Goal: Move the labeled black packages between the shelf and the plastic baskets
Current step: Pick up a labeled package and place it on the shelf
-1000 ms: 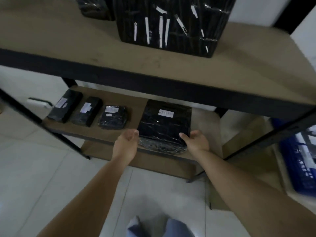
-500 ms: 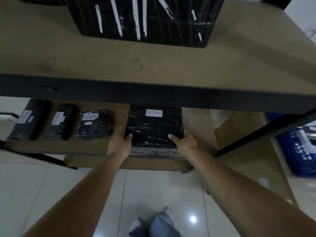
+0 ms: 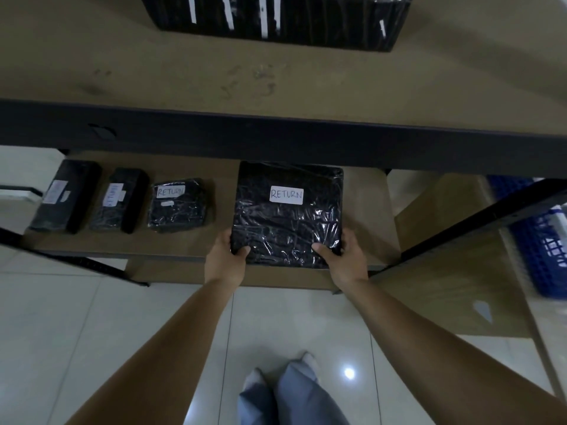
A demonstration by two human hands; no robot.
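Note:
A large flat black package (image 3: 288, 222) with a white RETURN label lies on the lower shelf board (image 3: 196, 240), its near edge at the board's front. My left hand (image 3: 225, 259) grips its near left corner, thumb on top. My right hand (image 3: 343, 256) grips the near right corner the same way. Three smaller labeled black packages lie to the left: one (image 3: 178, 205), one (image 3: 121, 200) and one (image 3: 66, 197).
The upper shelf board (image 3: 153, 65) juts out above with a big black wrapped box (image 3: 282, 16) on it. A blue plastic basket (image 3: 543, 240) stands at the right behind a black shelf post. White tiled floor and my feet are below.
My head has come closer and over the shelf. Both hands have gone from the sides of the large package to gripping its near corners with thumbs on top.

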